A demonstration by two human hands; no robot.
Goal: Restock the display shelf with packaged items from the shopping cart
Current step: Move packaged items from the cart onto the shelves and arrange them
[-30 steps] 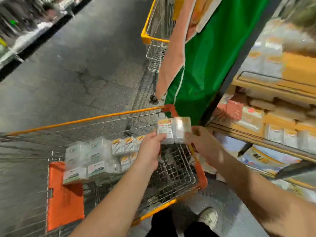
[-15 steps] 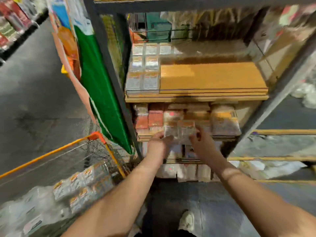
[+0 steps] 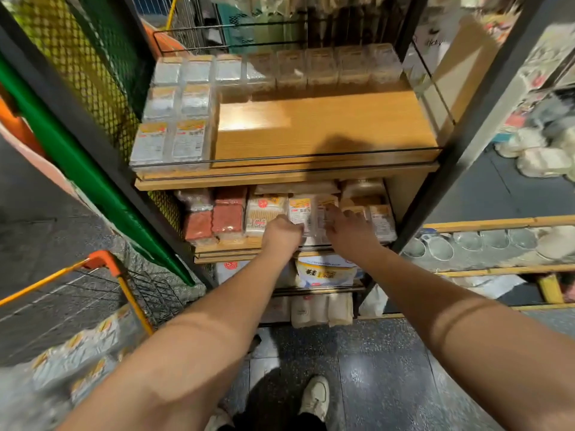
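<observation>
Both hands, left hand (image 3: 281, 233) and right hand (image 3: 350, 233), grip clear packs (image 3: 303, 216) at the middle shelf (image 3: 230, 248).

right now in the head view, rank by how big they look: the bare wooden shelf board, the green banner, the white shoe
1. Green banner, though nearness to the camera may inflate it
2. Bare wooden shelf board, looking close in extent to the banner
3. White shoe, clearly smallest
</observation>
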